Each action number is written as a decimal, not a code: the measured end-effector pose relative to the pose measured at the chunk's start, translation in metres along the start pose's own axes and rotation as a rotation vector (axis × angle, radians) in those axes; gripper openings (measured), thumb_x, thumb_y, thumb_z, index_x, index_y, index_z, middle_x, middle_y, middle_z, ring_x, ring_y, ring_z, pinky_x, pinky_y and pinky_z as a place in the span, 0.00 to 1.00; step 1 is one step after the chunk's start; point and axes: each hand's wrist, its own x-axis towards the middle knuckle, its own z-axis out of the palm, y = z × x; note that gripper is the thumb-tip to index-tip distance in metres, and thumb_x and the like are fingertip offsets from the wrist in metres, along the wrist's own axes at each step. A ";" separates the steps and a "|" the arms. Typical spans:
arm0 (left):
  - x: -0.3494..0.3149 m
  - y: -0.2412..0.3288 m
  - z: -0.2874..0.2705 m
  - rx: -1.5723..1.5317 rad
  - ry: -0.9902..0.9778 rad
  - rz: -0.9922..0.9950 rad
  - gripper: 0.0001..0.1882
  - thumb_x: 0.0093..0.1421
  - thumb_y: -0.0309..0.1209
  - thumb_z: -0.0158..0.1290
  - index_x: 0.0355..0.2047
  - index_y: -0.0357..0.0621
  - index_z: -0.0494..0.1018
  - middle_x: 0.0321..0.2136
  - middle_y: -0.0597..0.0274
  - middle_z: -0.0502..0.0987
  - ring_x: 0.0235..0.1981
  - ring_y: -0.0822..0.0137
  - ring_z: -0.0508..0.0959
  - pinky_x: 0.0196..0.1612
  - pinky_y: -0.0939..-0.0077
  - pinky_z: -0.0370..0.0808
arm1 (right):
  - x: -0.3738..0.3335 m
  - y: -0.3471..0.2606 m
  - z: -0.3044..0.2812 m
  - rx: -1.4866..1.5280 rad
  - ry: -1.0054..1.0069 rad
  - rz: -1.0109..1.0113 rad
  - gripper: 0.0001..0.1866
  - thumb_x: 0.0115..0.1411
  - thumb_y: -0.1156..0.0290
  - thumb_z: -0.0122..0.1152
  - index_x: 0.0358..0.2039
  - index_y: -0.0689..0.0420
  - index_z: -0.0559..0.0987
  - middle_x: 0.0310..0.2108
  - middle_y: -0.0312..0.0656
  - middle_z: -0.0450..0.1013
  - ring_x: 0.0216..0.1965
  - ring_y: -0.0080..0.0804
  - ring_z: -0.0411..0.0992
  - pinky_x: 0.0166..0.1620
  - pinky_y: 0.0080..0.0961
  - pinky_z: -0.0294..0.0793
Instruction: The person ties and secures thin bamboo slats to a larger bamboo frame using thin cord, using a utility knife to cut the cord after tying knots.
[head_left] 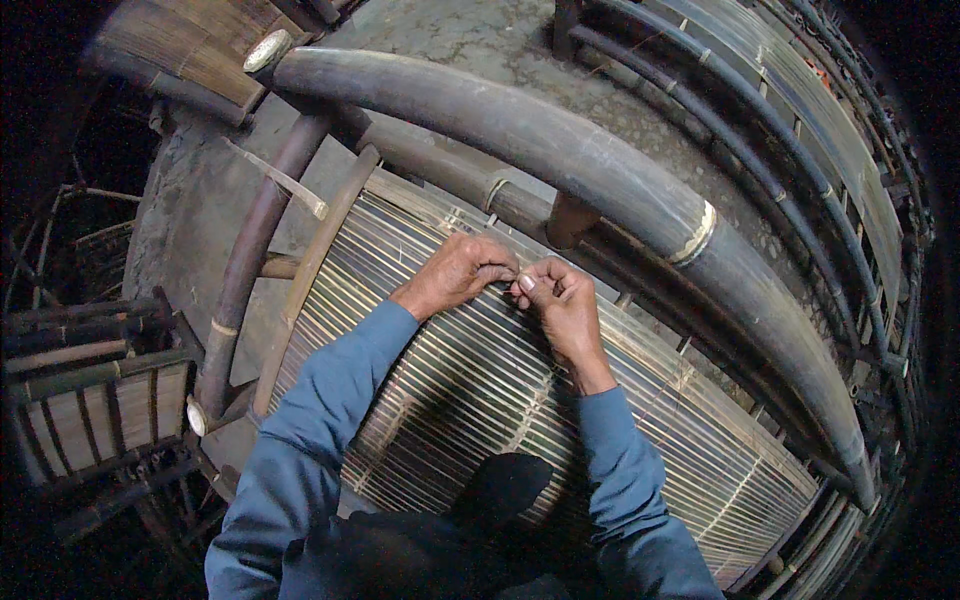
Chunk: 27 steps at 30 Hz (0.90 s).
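Observation:
Both hands meet above the far edge of a slatted bamboo seat (pixel 470 385), its thin strips running side by side and crossed by tied bands. My left hand (pixel 463 272) is closed, palm down, with thumb and fingertips pinched together. Right against it, my right hand (pixel 563 308) is closed too, its thumb and forefinger pinching at the same spot. Whatever lies between the fingertips is too small to make out. A flat bamboo strip (pixel 640 335) runs along the seat's far edge beneath the hands.
A thick curved bamboo pole (pixel 480 105) arches beyond the seat. Dark bamboo posts (pixel 262 250) frame its left end, where a loose split piece (pixel 290 190) sticks out. Another bamboo bench (pixel 780 130) stands at the far right. More bamboo furniture (pixel 105 410) is at the left.

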 end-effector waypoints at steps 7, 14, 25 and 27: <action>-0.013 0.013 0.005 -0.392 0.295 -0.247 0.05 0.60 0.23 0.62 0.37 0.35 0.81 0.34 0.54 0.85 0.33 0.65 0.85 0.40 0.71 0.80 | 0.010 -0.007 0.007 0.287 0.017 0.044 0.04 0.67 0.75 0.61 0.37 0.62 0.81 0.30 0.39 0.79 0.30 0.20 0.75 0.34 0.20 0.78; -0.039 0.017 0.021 -1.261 0.739 -0.706 0.08 0.70 0.33 0.54 0.42 0.42 0.77 0.38 0.60 0.83 0.42 0.67 0.82 0.45 0.74 0.77 | 0.003 -0.009 0.018 0.501 0.275 0.147 0.06 0.67 0.71 0.63 0.36 0.59 0.81 0.28 0.36 0.77 0.26 0.19 0.73 0.28 0.19 0.80; -0.045 0.029 0.031 -1.363 0.723 -0.674 0.08 0.69 0.33 0.55 0.44 0.44 0.78 0.39 0.65 0.82 0.40 0.71 0.79 0.45 0.75 0.76 | 0.018 -0.004 0.051 0.020 0.038 -0.031 0.11 0.66 0.68 0.64 0.31 0.64 0.81 0.24 0.35 0.76 0.25 0.19 0.72 0.28 0.20 0.69; -0.044 0.025 0.035 -1.359 0.747 -0.675 0.08 0.69 0.33 0.56 0.44 0.44 0.79 0.39 0.65 0.82 0.40 0.71 0.79 0.45 0.75 0.76 | 0.020 -0.008 0.052 0.009 0.053 -0.014 0.12 0.66 0.68 0.65 0.29 0.64 0.81 0.23 0.36 0.76 0.24 0.20 0.72 0.28 0.22 0.70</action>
